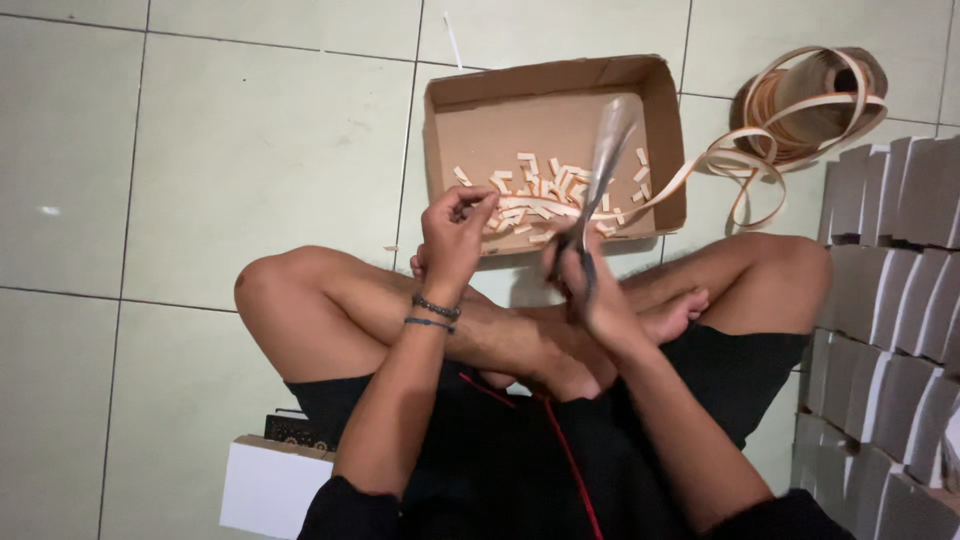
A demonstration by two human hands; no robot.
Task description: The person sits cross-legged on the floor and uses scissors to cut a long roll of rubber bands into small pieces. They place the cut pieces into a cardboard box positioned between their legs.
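Scissors (597, 190) blur in the right hand's (585, 285) closed grip; left hand (455, 235) pinches the strip (665, 190) over the box (445, 150).

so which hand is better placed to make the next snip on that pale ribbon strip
Right, probably. The right hand already grips the blurred metal scissors above the brown cardboard tray, where the pale ribbon strip comes in. The left hand is pinching the strip's end.
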